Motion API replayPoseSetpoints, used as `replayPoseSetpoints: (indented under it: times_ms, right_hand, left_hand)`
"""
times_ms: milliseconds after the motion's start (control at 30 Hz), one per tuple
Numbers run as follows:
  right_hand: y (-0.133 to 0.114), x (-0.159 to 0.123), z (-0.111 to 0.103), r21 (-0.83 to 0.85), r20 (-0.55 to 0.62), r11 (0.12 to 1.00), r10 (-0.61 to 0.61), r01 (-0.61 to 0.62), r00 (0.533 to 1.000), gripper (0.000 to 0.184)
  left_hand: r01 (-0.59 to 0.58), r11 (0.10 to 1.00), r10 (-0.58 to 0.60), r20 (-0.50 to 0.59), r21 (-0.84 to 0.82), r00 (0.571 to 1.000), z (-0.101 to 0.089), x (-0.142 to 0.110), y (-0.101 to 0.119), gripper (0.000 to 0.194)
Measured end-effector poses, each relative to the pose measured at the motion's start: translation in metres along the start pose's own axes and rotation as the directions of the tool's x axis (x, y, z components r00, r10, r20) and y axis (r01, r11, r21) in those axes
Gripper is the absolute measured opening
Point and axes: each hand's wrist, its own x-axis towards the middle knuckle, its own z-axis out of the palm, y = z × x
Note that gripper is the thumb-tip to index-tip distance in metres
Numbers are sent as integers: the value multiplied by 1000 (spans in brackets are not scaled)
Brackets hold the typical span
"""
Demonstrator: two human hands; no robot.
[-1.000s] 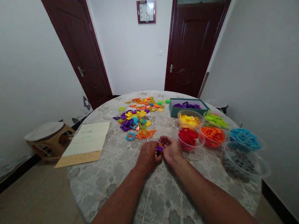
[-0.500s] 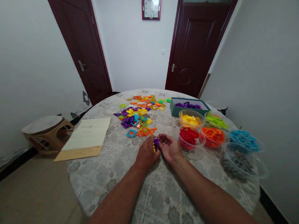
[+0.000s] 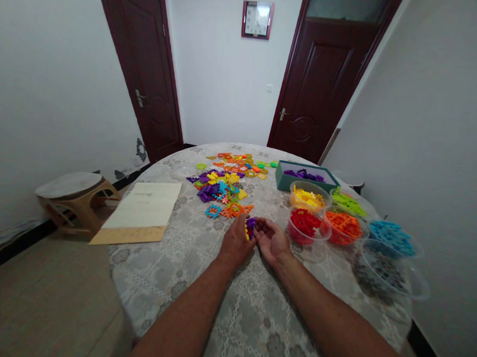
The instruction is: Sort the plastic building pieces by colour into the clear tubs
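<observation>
Just below the centre of the frame, gripped a small purple-and-yellow piece [image 3: 250, 226] in the curled fingers of the left hand [image 3: 235, 241]. Held the right hand [image 3: 275, 243] close beside it, palm up, with fingers loosely bent; could not tell their grip or contact on the piece. Had a mixed heap of coloured pieces [image 3: 219, 188] farther up, near mid-frame. Had a clear tub of red pieces [image 3: 325, 233] right of the hands, a green box [image 3: 283, 184] above that, and a pale sheet [image 3: 143, 205] at centre left, on the patterned tablecloth [image 3: 167, 269].
</observation>
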Motion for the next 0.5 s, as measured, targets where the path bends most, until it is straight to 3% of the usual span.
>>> replayPoseSetpoints:
  times_ms: [133, 267, 367, 500]
  right_hand:
    - [-6, -4, 2, 64, -19, 997, 45, -43, 999, 8]
    - [-5, -7, 2, -32, -62, 999, 20, -22, 998, 11]
    - [-2, -7, 1, -87, -47, 996, 14, -18, 999, 15]
    - [0, -10, 1, -255, 30, 967, -18, 25, 999, 20]
  left_hand:
    - [143, 970, -143, 15, -196, 990, -15, 3, 5, 52]
    - [287, 812, -340, -12, -509, 940, -28, 9, 8, 48]
    - [369, 590, -462, 75, -718, 884, -29, 14, 12, 43]
    - [390, 153, -537, 254, -908, 804, -25, 21, 17, 45]
